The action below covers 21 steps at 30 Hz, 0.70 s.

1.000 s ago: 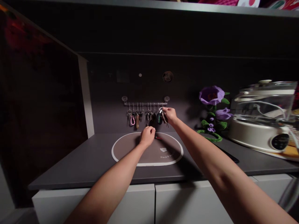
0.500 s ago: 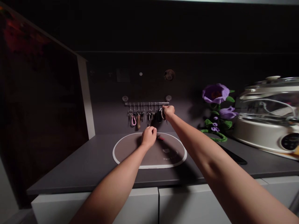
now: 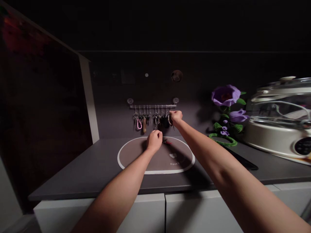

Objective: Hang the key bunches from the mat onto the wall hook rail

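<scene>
A clear rail (image 3: 153, 106) on the dark back wall carries several bunches of keys (image 3: 158, 119) on hooks. At its right end my right hand (image 3: 176, 117) is closed in a pinch on a keychain (image 3: 170, 121) with a beaded loop, beside a black key fob (image 3: 166, 121). Lower down, my left hand (image 3: 155, 140) is closed over the brown oval mat (image 3: 136, 155), its palm side turned from view. A small red item (image 3: 168, 142) shows just right of it; whether the hand touches it I cannot tell.
Purple artificial flowers (image 3: 225, 95) with a green ring base stand at the right. Behind them is a cream appliance (image 3: 272, 132) with a clear cover. A flat black object (image 3: 245, 161) lies on the grey counter (image 3: 80, 171), above white cabinet fronts (image 3: 189, 210).
The view has shifted slightly. The black fob and beaded keychain show more clearly beside my right hand, which stays at the rail's right end. My left hand keeps nearly the same place.
</scene>
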Tool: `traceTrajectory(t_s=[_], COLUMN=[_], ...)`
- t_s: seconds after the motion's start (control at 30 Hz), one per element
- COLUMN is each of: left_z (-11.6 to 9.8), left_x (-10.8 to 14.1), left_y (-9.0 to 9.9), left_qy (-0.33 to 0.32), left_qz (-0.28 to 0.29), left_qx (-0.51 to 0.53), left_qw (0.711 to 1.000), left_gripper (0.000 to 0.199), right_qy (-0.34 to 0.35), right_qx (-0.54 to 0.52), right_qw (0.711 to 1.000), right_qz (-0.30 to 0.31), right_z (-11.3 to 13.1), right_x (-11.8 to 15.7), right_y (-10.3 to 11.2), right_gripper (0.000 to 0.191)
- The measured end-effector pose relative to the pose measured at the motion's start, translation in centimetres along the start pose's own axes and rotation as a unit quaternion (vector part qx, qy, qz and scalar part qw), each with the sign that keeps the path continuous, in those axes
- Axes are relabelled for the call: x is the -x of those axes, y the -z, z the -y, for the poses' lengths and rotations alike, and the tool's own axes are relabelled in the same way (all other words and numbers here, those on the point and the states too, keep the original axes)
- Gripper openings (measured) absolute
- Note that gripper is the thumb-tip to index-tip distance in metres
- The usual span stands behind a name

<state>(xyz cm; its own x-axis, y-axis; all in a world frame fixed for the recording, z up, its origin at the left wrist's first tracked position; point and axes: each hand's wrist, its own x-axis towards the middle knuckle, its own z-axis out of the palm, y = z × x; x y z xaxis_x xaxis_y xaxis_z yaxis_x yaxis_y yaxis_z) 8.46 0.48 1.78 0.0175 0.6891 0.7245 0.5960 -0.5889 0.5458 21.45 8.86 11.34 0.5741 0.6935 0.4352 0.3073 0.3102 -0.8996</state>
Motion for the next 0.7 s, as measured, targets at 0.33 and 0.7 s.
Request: traceTrajectory(t_s=[0.33, 0.7], left_z=[0.1, 0.2], left_x=[0.0, -0.1], left_y=[0.1, 0.1], left_qy=[0.009, 0.007], left_qz=[-0.002, 0.003], left_qx=[-0.034, -0.047], left_qw=[0.999, 0.999], left_gripper=[0.023, 0.023], right_qy=[-0.004, 0.012], right_qx=[-0.029, -0.044], right_qw=[1.000, 0.999], right_qz=[-0.005, 0.020], right_z=[-0.9, -2.0], right_x=[0.2, -0.3], right_y=[-0.5, -0.7], right_gripper=[0.012, 0.018])
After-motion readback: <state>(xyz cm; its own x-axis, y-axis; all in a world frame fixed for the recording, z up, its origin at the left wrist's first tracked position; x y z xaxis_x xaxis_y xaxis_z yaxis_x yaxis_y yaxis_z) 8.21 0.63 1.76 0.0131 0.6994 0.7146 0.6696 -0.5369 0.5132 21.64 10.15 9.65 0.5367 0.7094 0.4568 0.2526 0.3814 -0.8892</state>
